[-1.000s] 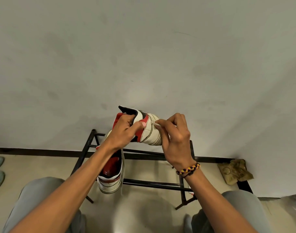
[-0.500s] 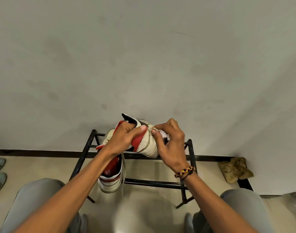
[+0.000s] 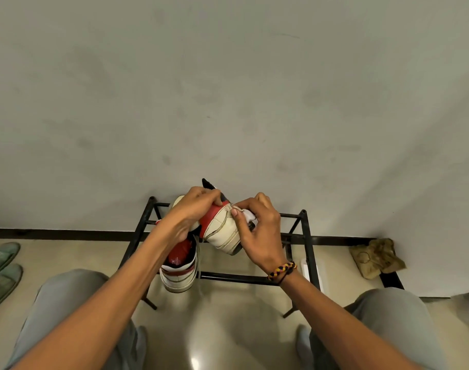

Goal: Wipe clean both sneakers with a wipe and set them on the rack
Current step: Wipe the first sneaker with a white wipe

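- Right hand [image 3: 257, 231]: fingers [image 3: 234, 212] curled, pinching a white wipe [image 3: 248, 216] against the heel end of the held sneaker.
- Left hand [image 3: 193, 212]: fingers bent round the collar and red ankle panel of the same sneaker, clamped on it.
- Held sneaker [image 3: 222, 231]: cream, red and black; carried in the air just above the rack, apart from its bars, sole edge turned down and to the right.
- Handling, by judgement: light, with a stiff sole and softer upper; smooth panels may slip under a wet wipe, so the collar and heel are the sound places to hold.
- Second sneaker [image 3: 180, 271]: of the same colours, at the left end of the rack, toe hanging over the front bar; a loose lace trails from it.
- Rack [image 3: 306, 236]: black metal bars, standing against the wall; its right part is bare, so room for the held sneaker looks open.
- Left of the rack, well apart: a pair of green slippers [image 3: 2, 268] on the floor.
- Right of the rack: a crumpled brown cloth [image 3: 376, 259] near the wall.
- Woven bracelet [image 3: 281, 271] on the right wrist.
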